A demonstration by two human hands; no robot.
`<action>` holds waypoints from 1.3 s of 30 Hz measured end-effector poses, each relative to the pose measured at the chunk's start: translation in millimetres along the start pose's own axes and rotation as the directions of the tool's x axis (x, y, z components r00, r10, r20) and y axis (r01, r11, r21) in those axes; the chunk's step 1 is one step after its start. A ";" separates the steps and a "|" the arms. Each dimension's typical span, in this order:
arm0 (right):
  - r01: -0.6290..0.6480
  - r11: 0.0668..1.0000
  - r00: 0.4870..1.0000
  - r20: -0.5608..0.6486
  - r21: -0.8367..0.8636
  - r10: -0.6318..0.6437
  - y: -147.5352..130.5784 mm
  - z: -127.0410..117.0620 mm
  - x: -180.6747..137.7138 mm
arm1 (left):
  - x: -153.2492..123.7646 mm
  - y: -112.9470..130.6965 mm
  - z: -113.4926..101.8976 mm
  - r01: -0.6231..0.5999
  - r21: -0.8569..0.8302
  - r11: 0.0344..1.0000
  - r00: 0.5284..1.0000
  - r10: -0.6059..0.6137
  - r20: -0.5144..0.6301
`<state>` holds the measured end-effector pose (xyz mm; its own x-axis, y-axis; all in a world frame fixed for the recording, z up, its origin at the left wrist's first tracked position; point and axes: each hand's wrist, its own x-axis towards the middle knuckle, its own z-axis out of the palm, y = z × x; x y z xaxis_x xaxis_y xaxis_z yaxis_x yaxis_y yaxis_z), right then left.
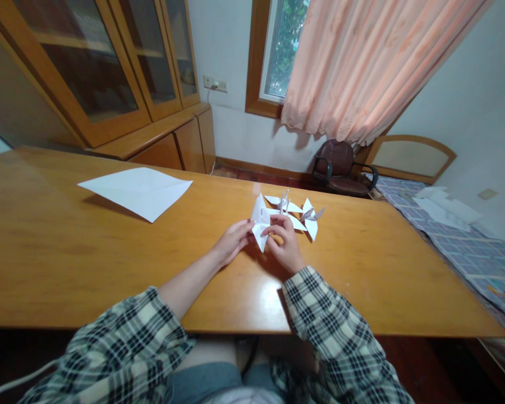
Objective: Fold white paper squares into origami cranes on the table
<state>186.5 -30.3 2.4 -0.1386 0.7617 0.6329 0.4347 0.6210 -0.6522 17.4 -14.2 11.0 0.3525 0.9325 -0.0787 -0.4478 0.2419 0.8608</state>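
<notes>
Between my two hands is a white folded paper crane [260,216], tilted up off the wooden table. My left hand [234,242] pinches its left side, with the thumb on the paper. My right hand [284,244] has its fingers closed on the right side of the same crane; the fingertips partly cover the folds there. Just behind my right hand lie more white paper cranes with spread wings, partly overlapping. One crane [310,220] stands at the right end of this group.
A creased white sheet of paper [141,191] lies at the table's far left. The wooden table [109,269] spans the view. Beyond it stand a glass-door cabinet [151,56], an armchair [336,165] and a bed [454,219] at the right.
</notes>
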 end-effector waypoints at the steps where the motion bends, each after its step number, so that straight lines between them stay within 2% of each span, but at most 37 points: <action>1: -0.003 1.000 1.000 0.007 0.000 0.003 -0.6 0.0 0.0 | 0.5 -1.2 -0.4 0.000 0.026 1.000 1.000 0.000 -0.001; 4: -0.018 1.000 0.999 0.030 0.012 0.018 -3.2 -0.5 0.3 | 3.0 -5.2 -3.0 0.001 0.080 0.997 1.000 -0.002 0.004; 8: -0.073 0.989 0.997 0.020 0.126 0.071 -4.3 -0.8 0.1 | 6.1 -8.5 -8.1 -0.038 0.157 0.987 0.999 0.035 0.020; 10: -0.136 0.972 0.989 -0.024 0.190 0.143 -2.5 0.8 -0.4 | 6.7 -9.0 -9.7 -0.065 0.201 0.977 0.998 0.060 0.027; 13: -0.272 0.924 0.950 -0.081 0.268 0.303 1.1 5.6 -1.2 | 6.0 -9.5 -9.3 -0.093 0.253 0.963 0.996 0.089 0.026; 16: -0.368 0.896 0.920 -0.040 0.250 0.389 2.5 10.0 -1.0 | 4.9 -11.2 -7.1 -0.120 0.301 0.946 0.993 0.116 0.033; 21: -0.402 0.900 0.914 0.013 0.169 0.406 2.0 11.5 0.6 | 4.9 -14.3 -6.4 -0.136 0.352 0.926 0.991 0.121 0.064; 24: -0.418 0.888 0.906 0.014 0.193 0.424 3.3 12.1 0.6 | 5.3 -14.1 -7.0 -0.143 0.346 0.927 0.989 0.125 0.073; 30: -0.435 0.870 0.900 0.102 0.231 0.423 5.6 13.8 -0.8 | 5.5 -15.0 -6.3 -0.152 0.335 0.930 0.988 0.135 0.075; 34: -0.426 0.871 0.904 0.067 0.245 0.423 8.1 14.2 -1.5 | 5.6 -16.6 -6.4 -0.152 0.345 0.926 0.988 0.139 0.062; 39: -0.338 0.929 0.936 -0.050 0.150 0.349 12.8 14.8 -2.2 | 4.8 -14.7 -7.4 -0.184 0.476 0.860 0.983 0.163 0.084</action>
<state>179.2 -21.2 -13.5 0.0662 0.9202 0.3859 0.3169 0.3473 -0.8826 19.5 -11.4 -5.8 0.3428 0.9335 0.1055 -0.0587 -0.0907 0.9941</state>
